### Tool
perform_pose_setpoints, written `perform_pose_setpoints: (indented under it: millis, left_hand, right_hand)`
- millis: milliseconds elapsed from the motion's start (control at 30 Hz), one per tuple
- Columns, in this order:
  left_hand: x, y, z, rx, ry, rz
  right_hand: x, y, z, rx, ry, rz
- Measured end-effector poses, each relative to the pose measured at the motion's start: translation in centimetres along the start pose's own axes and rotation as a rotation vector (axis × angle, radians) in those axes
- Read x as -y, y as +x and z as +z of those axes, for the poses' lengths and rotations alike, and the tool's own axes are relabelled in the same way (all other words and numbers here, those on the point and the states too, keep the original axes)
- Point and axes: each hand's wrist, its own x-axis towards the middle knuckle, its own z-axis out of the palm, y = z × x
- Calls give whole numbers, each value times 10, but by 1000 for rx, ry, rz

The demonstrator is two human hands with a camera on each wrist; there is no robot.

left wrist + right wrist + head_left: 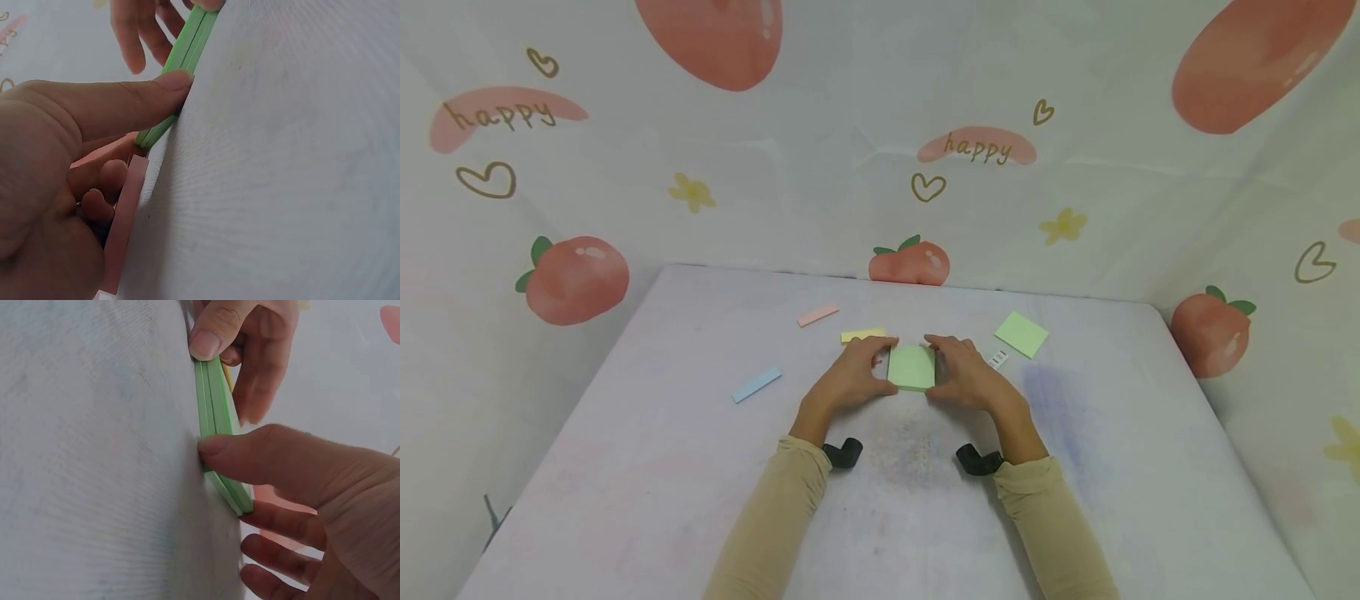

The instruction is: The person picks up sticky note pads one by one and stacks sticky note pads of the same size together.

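Note:
A stack of light green sticky note pads (912, 367) lies on the table between both hands, its layers showing edge-on in the wrist views. My left hand (855, 372) grips its left side, the thumb (147, 103) on the near edge. On the right side my right hand (967, 375) holds it likewise, with the thumb (250, 453) against the near edge and the other fingers behind. Beside the left hand's lower fingers is a pink block-like piece (127, 225), mostly hidden by that hand in the head view.
Another green sticky note pad (1022, 335) lies at the back right, near a white strip with dark marks (997, 359). Pink (817, 315), yellow (862, 335) and blue (757, 385) strips lie to the left and behind. A printed curtain (820, 167) stands behind the table.

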Motion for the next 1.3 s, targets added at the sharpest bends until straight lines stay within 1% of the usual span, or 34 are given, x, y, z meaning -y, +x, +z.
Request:
perform_pose_setpoints:
  millis: [200,333,400,467,600,667,800,967,1033,1167,1300]
  left_hand:
    - [1,0,-1,9,26,35]
    - [3,0,-2,23,36,34]
    - [3,0,-3,28,32,33]
    - [4,1,-3,34,36,37]
    - [5,1,-2,42,46,46]
    - [4,1,-2,46,44,38]
    - [4,0,-1,46,31,26]
    - [3,0,0,37,21,16]
    - [3,-1,-1,36,20,10]
    - [1,-1,-1,35,11,-1]
    - [2,-1,-1,34,7,10]
  right_hand:
    - [2,3,-2,9,-23,-13]
    - [4,3,-2,25,-25,-13]
    - [6,2,-2,20,-28,-11]
    - [6,1,-2,-8,-33,-14]
    - [6,1,-2,-100,-49,-24]
    - [6,1,-2,-141,-76,-23]
    - [1,4,-4,-175,-167,9]
    - [-9,8,-8,-163,-273,71]
    - [-14,9,-10,-156,-299,96]
    - [-24,10,-17,-139,-314,151]
    - [-34,9,-23,-114,-327,203]
